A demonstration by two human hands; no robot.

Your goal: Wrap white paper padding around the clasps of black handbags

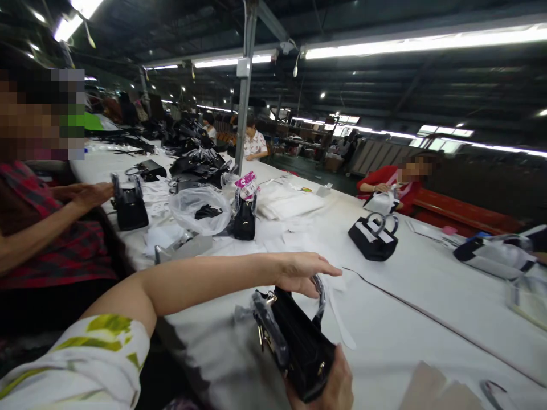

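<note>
A small black handbag [301, 341] lies tilted near the table's front edge, its two handles wrapped in clear plastic and its open top facing me. My right hand [337, 381] grips its lower end, with the fingers partly hidden beneath it. Stretched across above the bag, my left hand [301, 272] has its fingers extended beside the far wrapped handle [319, 302]. Whether that hand touches the handle I cannot tell. Gold-coloured metal fittings show on the bag's side and end.
On the white table [405, 319] stand a tagged black handbag [245, 219], another black bag [374, 236] and a clear plastic bag [200, 210]. A co-worker at left handles a black bag [130, 205]. A metal post [245, 108] rises behind. Grey-beige sheets [440, 390] lie front right.
</note>
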